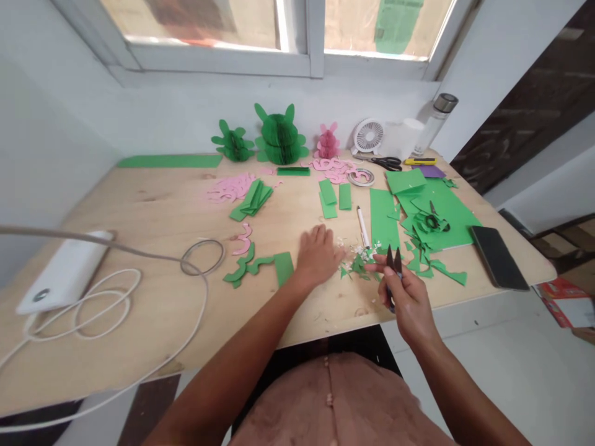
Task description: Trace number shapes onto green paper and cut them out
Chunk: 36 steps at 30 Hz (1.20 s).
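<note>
My left hand (318,255) lies palm down on the wooden table, fingers stretched out, holding nothing visible. Just right of it is a heap of small white and green paper scraps (365,257). My right hand (409,297) grips a pair of small scissors (394,261) over the front of the table, dark blades pointing away from me. Some fingers of that hand reach toward the scraps. A folded green paper piece (284,269) sits left of my left hand, beside curved green offcuts (242,267). Beyond the scraps lies a white pen (363,227).
Green paper sheets (458,214) with offcuts and a black phone (499,257) lie at right. Along the wall stand green (280,139) and pink (328,142) honeycomb paper figures, a small fan (369,136) and a bottle (436,124). A cable (204,310) crosses the left side near a white device (65,272).
</note>
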Each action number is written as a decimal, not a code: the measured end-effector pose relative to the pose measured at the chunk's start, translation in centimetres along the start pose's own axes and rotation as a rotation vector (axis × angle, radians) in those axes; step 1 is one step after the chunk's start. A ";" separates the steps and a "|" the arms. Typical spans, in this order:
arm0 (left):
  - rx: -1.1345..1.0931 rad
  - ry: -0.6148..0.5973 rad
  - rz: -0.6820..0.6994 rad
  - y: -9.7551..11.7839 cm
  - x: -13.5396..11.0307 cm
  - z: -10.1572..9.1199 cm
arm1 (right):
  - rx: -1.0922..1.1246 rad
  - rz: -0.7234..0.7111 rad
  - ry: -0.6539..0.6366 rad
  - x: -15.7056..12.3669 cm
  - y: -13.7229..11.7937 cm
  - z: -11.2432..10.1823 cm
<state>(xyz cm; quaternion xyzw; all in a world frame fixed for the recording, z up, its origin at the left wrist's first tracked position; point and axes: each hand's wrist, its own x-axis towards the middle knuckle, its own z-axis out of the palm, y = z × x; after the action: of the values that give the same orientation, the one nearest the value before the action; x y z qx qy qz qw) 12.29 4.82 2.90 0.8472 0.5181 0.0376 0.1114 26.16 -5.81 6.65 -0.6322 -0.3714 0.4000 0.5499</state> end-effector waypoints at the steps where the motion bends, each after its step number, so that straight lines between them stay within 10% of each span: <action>1: -0.011 -0.021 0.037 0.6 0.0 0.0 | 0.008 -0.005 0.002 0.0 0.0 -0.1; 4: -0.094 -0.069 0.255 1.7 -1.2 0.1 | 0.025 -0.014 0.016 -0.1 0.2 -0.6; 9: 0.013 0.040 0.016 0.7 -3.6 0.5 | 0.044 0.007 0.030 0.0 0.6 -1.0; 14: -0.137 0.001 0.197 1.7 -4.8 1.2 | 0.049 -0.001 0.001 0.0 0.8 -0.8; 21: 0.067 0.084 0.074 -0.2 -8.3 0.9 | 0.023 0.004 0.027 -0.3 0.9 -1.5; 28: -0.081 0.009 0.254 1.8 -6.1 1.3 | -0.005 -0.006 -0.002 -0.5 0.1 -0.7; 33: -0.003 0.084 0.047 0.5 -3.8 1.2 | 0.007 0.005 0.020 -0.2 0.8 -1.4; 36: -0.004 -0.002 0.156 1.1 -2.8 1.4 | 0.018 0.026 0.014 0.1 1.1 -1.4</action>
<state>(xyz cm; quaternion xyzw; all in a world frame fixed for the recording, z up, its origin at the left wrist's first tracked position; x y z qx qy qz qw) 12.18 1.64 1.96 0.8848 0.4503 0.0462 0.1103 27.54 -6.38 5.67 -0.6346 -0.3557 0.4059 0.5532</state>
